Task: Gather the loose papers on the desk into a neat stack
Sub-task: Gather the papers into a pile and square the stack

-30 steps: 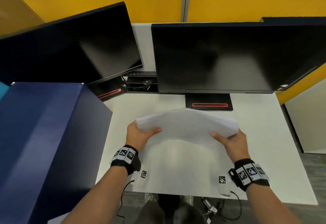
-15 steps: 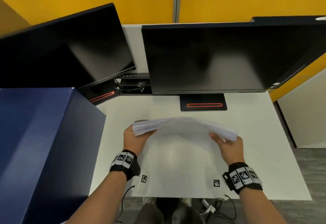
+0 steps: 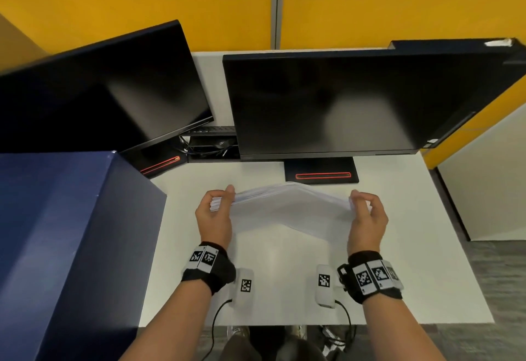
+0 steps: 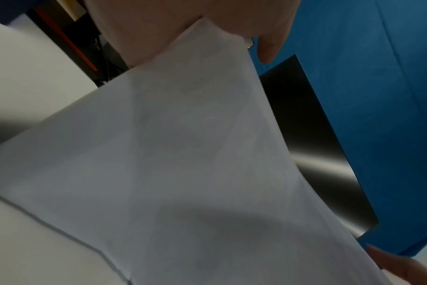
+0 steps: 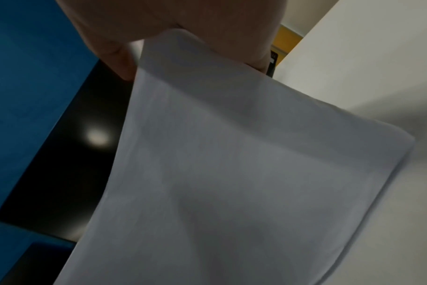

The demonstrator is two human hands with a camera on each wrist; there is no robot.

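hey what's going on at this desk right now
A person is holding a stack of white papers in both hands above a white desk, in front of two dark monitors. The left hand grips one short end and the right hand grips the other, so the stack bows upward in the middle. The sheets look gathered but slightly fanned at the left end, and the stack is not yet set down.

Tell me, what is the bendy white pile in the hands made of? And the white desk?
The white stack of sheets looks like thin matte paper: it arches between both hands and shows layered edges. The smooth white desk is probably laminate; its faint sheen suggests so.
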